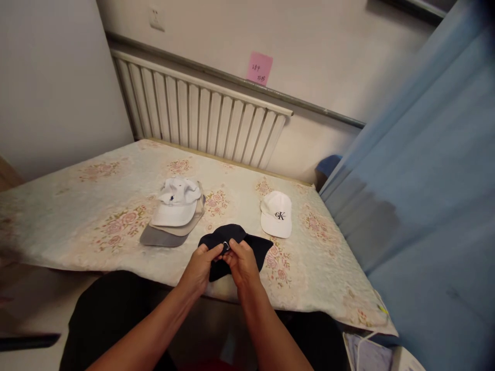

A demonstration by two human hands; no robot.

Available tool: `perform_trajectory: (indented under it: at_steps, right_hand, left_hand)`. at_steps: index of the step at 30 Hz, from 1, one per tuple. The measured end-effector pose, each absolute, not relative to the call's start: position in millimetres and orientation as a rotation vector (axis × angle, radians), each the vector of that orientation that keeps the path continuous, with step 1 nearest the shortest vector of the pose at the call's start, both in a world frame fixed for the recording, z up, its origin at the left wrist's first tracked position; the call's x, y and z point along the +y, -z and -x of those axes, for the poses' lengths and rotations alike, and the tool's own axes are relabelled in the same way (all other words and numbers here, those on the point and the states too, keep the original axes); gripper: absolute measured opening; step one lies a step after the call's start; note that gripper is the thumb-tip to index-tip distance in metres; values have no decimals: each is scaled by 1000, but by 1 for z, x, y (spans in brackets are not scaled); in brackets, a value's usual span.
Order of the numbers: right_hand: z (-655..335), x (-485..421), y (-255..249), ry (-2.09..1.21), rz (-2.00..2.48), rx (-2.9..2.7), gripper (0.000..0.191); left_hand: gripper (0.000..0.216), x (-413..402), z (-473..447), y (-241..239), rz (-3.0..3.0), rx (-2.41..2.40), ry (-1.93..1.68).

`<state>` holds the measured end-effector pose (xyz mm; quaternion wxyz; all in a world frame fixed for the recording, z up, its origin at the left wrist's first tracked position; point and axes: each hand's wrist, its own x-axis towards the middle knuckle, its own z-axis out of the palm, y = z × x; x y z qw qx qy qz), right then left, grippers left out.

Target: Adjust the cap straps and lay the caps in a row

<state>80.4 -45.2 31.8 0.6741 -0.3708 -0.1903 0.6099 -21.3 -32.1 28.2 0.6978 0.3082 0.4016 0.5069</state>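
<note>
A dark, nearly black baseball cap [228,233] is held in both hands above the front edge of the table. My left hand [201,265] grips its strap side, with the thumb beside a small metal buckle [226,246]. On the other side of the buckle, my right hand [242,260] pinches the strap, fingers closed. The cap's brim points to the right. Beyond it lies a white cap [276,214] with dark letters on its front. To the left is a stack of caps: a white one [178,201] on top, a beige one [189,224], and a grey one [164,237] lowest.
The table [232,180] has a floral cover. Behind it stand a white radiator [204,118] and a wall with a pink note [259,68]. A blue curtain [421,180] hangs along the right side. At lower right is a box [406,359].
</note>
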Motion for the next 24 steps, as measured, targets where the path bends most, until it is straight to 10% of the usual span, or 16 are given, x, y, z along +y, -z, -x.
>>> perform_trajectory:
  at_steps: [24]
  right_hand:
    - [-78, -49, -32, -1369, 812, -494, 24]
  left_hand:
    - [35, -35, 18, -21, -710, 928, -1147]
